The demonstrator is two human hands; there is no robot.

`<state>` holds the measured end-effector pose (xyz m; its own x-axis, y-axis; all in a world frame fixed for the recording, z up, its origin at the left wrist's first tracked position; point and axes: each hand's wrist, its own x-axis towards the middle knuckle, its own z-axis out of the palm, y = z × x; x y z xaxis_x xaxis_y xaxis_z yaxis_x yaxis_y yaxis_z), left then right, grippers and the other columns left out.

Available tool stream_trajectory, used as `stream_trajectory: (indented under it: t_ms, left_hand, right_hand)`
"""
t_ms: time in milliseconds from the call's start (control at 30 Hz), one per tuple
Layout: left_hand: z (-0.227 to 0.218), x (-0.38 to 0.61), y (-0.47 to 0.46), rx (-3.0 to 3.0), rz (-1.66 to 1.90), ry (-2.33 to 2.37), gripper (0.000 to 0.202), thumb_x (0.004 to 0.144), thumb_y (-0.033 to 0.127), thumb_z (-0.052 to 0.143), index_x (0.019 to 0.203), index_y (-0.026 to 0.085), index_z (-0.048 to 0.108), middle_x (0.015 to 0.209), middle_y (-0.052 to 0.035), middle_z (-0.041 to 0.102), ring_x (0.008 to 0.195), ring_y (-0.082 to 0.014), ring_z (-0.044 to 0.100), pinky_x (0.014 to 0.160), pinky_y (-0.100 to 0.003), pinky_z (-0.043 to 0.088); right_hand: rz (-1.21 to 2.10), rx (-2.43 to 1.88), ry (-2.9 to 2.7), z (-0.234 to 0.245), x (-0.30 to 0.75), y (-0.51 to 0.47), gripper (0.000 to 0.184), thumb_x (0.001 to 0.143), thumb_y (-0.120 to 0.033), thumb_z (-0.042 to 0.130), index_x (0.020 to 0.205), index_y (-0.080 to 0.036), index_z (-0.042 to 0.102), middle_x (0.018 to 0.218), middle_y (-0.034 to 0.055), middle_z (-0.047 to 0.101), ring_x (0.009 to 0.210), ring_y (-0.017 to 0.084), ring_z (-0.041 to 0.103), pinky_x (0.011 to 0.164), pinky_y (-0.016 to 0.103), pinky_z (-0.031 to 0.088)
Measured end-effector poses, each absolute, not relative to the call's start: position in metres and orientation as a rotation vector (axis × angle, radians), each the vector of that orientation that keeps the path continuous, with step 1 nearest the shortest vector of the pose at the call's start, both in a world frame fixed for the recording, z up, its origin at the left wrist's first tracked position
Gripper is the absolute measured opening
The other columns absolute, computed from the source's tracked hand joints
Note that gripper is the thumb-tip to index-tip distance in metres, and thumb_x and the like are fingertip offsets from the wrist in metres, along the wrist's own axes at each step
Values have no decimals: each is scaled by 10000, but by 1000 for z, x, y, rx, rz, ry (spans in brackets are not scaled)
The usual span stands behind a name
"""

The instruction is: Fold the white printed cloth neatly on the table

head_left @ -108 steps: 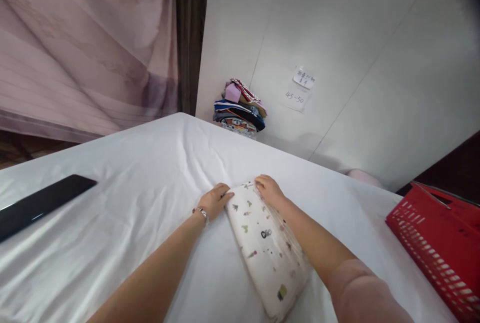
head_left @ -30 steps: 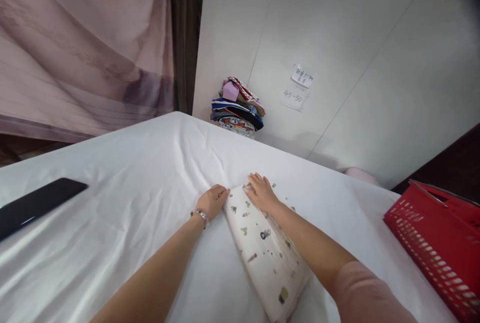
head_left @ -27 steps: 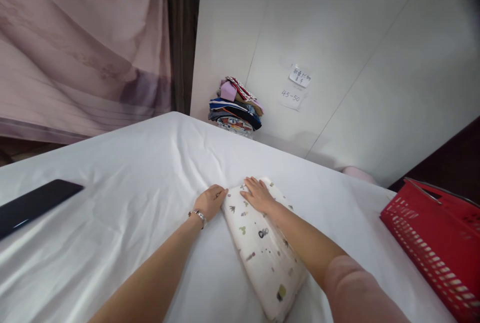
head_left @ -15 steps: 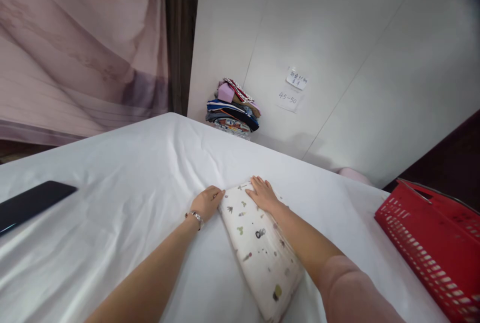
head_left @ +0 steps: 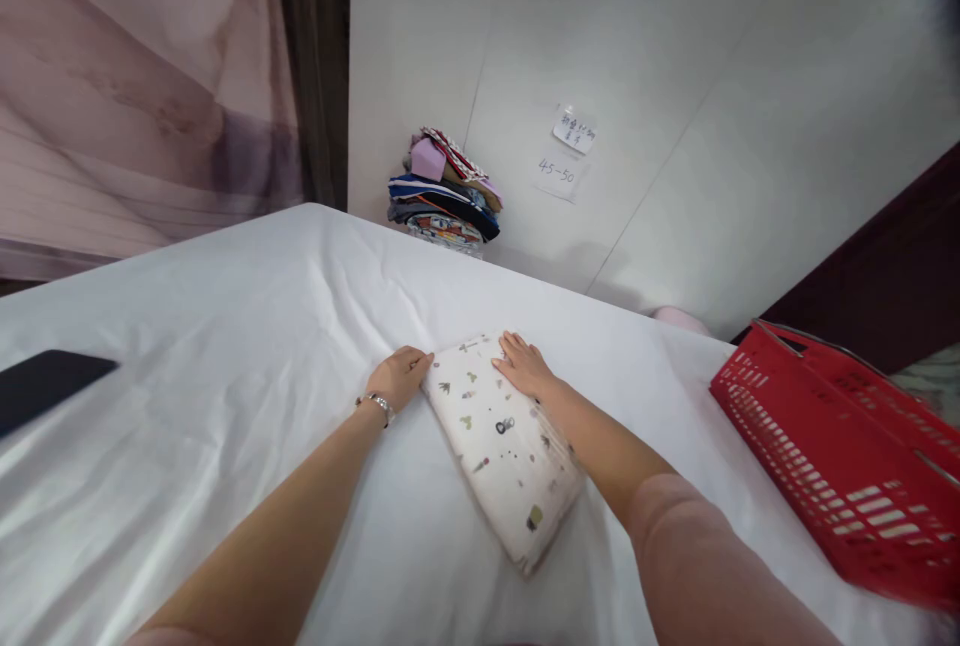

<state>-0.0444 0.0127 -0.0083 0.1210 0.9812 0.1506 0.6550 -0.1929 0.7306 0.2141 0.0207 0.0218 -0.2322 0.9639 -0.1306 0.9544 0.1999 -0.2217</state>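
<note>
A folded white cloth (head_left: pixel 495 466), printed with small green, grey and brown motifs, lies flat on the white-covered surface in front of me. At its far left corner is my left hand (head_left: pixel 401 376), with a bracelet at the wrist. The fingers are curled in and closed on the cloth's edge. My right hand (head_left: pixel 525 366) rests palm down over the far right part of the cloth, fingers outstretched and open. My right forearm runs along the cloth's right side and covers part of that edge.
A red plastic basket (head_left: pixel 795 436) stands at the right. On the left lies a dark flat object (head_left: pixel 49 386). Several folded clothes are piled in a stack (head_left: pixel 446 191) by the wall, near notes (head_left: pixel 562 156). A pinkish curtain (head_left: pixel 127 96) hangs at the left.
The whole view has shifted, so everything appears further left and higher, with more of the basket in sight. Both hands keep about the same places on the cloth.
</note>
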Motion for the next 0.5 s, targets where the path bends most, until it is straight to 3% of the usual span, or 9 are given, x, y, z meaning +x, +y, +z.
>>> stream_trajectory:
  t_ms: [100,233,367,500]
  left_hand:
    - [-9,-46,13,1895,873,1566,355,819,453,361,773,224,629,937,5,616,807,-144,582,727,-236,414]
    - [-10,-47,16,1892,889,1554,334,796,469,389,795,244,637,973,13,625,838,-152,586,744,-233,424]
    - [-9,-47,18,1882,895,1582,316,770,459,422,781,241,650,961,3,630,837,-169,595,769,-250,439]
    - [-12,-49,15,1753,1020,1574,381,727,454,481,1005,235,622,950,-15,630,767,-156,604,732,-253,473]
  right_hand:
    - [464,-1929,-2355,33,222,14,612,887,-530,225,1403,-202,197,1484,60,101,1358,199,39,1065,437,62]
    - [312,-1875,-2361,33,241,-17,621,884,-539,234,1411,-215,174,1484,47,100,1359,194,16,1072,432,-2]
    - [439,-1883,-2374,23,254,-40,609,869,-533,303,1392,-228,242,1479,38,132,1357,214,53,1069,448,76]
    - [532,-1858,-2103,31,270,-42,576,850,-498,369,1352,-216,342,1462,35,208,1352,197,108,1083,382,110]
